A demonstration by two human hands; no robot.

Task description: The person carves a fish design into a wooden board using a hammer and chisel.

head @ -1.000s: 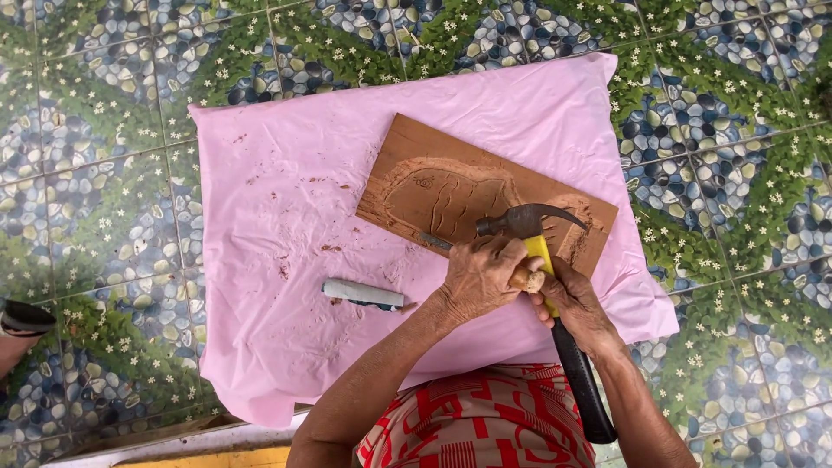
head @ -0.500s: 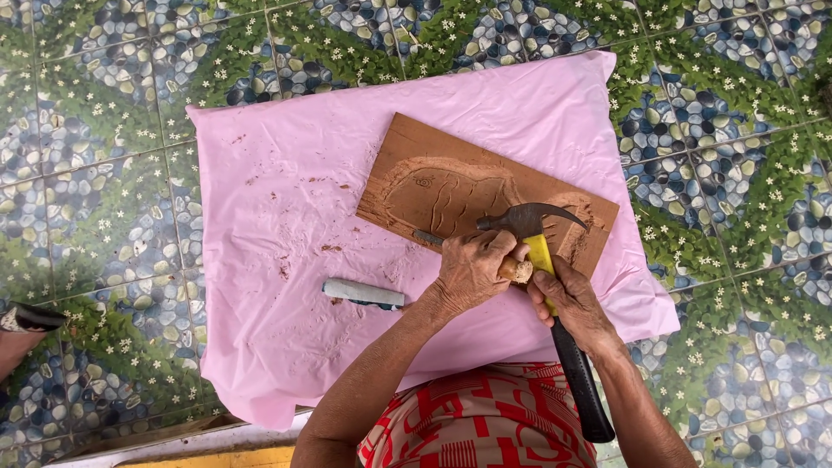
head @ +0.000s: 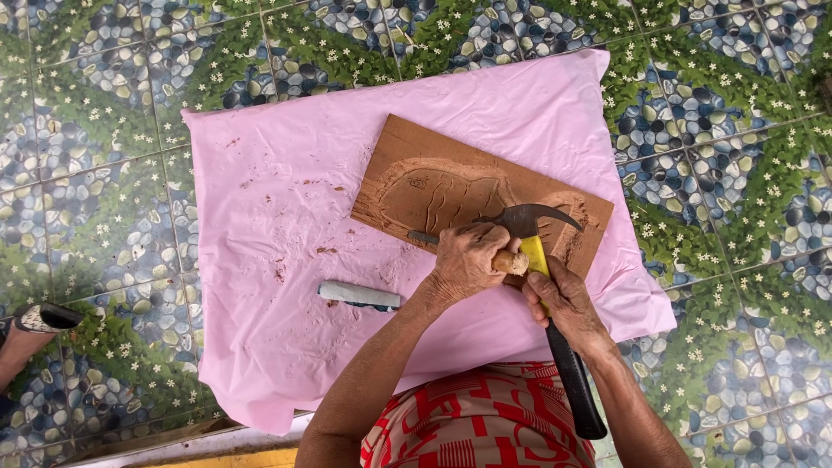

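Hands: left hand (head: 464,260) closed around chisel (head: 485,253); right hand (head: 563,303) gripping hammer (head: 539,260).
Pink sheet (head: 277,173): under carved board (head: 451,186), on tiled floor.
Carved board: just beyond both hands; chisel tip on it.
Grey bar (head: 358,295): left of board.

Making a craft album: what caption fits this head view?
Left hand holds a chisel on a carved board; right hand grips a hammer over pink cloth.

A: Board (head: 451,186) on sheet (head: 286,199), right of centre?
B: Yes. Chisel (head: 433,239) and hammer (head: 542,260) over its near edge; spare tool (head: 358,295) left, on sheet.
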